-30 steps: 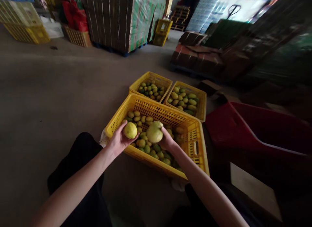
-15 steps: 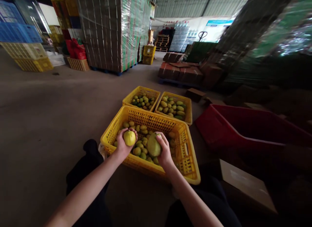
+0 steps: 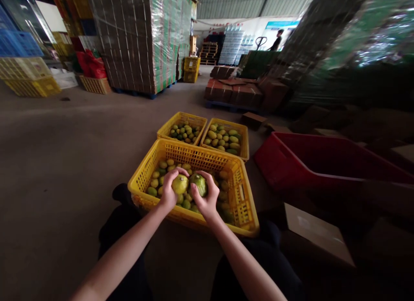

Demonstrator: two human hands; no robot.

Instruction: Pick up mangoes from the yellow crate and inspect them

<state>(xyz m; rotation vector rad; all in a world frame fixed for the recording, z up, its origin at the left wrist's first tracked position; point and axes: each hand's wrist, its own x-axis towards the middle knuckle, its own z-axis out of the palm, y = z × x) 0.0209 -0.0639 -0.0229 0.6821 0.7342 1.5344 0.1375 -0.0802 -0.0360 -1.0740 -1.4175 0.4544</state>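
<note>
My left hand is wrapped round a yellow fruit, roundish, with its stem end turned up. A greener, ridged fruit is gripped in my right hand, its thumb across the near side. The two fruits are side by side, close together, over the large yellow crate in front of me. Inside that crate lie many loose yellow and green fruits, partly hidden by my hands. The exact kind of fruit cannot be made out.
Behind stand two smaller yellow crates of fruit. A red tub and a cardboard box are at the right. Wrapped pallet stacks rise beyond. A person is in the far background.
My hands have come closer together, bringing the two fruits side by side. The fruit in my right hand has turned, showing a greener face. A person has appeared far back.
</note>
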